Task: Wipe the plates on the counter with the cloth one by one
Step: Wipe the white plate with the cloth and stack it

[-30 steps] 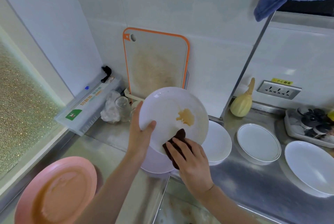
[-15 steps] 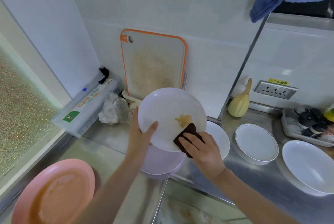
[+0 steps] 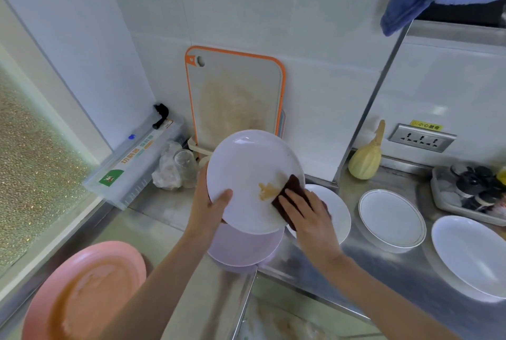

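My left hand [image 3: 209, 206] grips the left rim of a white plate [image 3: 246, 164], tilted up toward me, thumb on its face. A yellow-brown smear [image 3: 267, 189] marks the plate right of its middle. My right hand [image 3: 306, 216] presses a dark brown cloth [image 3: 293, 184] flat against the plate's right side, just beside the smear. Under the raised plate lies a pale lilac plate [image 3: 246, 249]. Behind my right hand a white plate [image 3: 338, 211] rests on the steel counter [image 3: 383, 265].
Two more white plates [image 3: 391, 220] [image 3: 471, 254] sit on the counter to the right. A pink plate with brown residue [image 3: 82, 293] lies at lower left. An orange-edged cutting board [image 3: 235, 93] leans on the wall. A tray of dark items [image 3: 471, 194] stands far right.
My right hand has slid the cloth from the plate's lower edge up and right, onto the right side next to the smear. The plate has tilted slightly.
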`<action>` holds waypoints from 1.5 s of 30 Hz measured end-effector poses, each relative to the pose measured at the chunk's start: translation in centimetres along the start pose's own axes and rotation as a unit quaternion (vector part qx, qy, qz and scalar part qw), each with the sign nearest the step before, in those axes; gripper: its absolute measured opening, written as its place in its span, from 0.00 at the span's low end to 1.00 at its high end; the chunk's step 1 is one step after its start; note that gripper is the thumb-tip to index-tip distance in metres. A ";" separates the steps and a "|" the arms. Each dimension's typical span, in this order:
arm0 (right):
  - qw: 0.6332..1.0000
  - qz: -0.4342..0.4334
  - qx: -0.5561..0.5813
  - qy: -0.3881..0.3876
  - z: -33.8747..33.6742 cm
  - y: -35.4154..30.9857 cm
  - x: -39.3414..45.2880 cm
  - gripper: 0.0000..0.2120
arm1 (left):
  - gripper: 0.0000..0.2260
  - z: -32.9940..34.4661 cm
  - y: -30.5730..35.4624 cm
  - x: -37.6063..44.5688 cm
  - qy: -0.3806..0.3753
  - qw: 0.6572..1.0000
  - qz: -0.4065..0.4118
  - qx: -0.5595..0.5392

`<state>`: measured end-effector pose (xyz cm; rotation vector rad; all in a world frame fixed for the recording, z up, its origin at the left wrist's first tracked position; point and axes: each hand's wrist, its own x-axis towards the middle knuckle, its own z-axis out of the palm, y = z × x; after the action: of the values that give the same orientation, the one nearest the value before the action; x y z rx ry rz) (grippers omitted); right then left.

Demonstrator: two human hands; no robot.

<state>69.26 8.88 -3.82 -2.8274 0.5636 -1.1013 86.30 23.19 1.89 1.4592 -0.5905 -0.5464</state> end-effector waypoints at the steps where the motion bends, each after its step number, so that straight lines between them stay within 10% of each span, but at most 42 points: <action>1: 1.000 0.023 0.014 0.009 0.3 -1.8 -0.2 0.17 | 0.27 0.5 -0.2 -0.1 0.013 1.000 0.001 -0.006; 6: 0.992 0.068 0.103 0.009 1.4 -10.2 -1.5 0.23 | 0.26 1.9 -0.8 -0.2 0.000 1.000 0.027 0.010; 15: 0.989 -0.144 -0.004 -0.020 -0.2 0.7 -2.3 0.13 | 0.30 -2.2 1.4 1.6 -0.155 0.984 -0.051 0.076; 27: 0.995 0.000 0.038 0.087 0.8 -6.8 -0.9 0.13 | 0.26 3.9 0.1 -3.5 0.205 0.977 -0.006 -0.053; 36: 0.982 -0.187 0.017 -0.005 -0.3 -0.3 -0.5 0.14 | 0.22 -3.2 2.4 0.9 -0.068 0.997 -0.008 0.032; 45: 0.993 -0.102 -0.002 0.066 -0.1 -3.9 0.2 0.25 | 0.26 1.6 1.1 -3.1 0.073 0.991 -0.026 -0.111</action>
<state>70.56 12.41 -2.90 -2.8824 0.2873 -1.3295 82.93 24.10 2.95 1.2927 -0.3647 -0.5238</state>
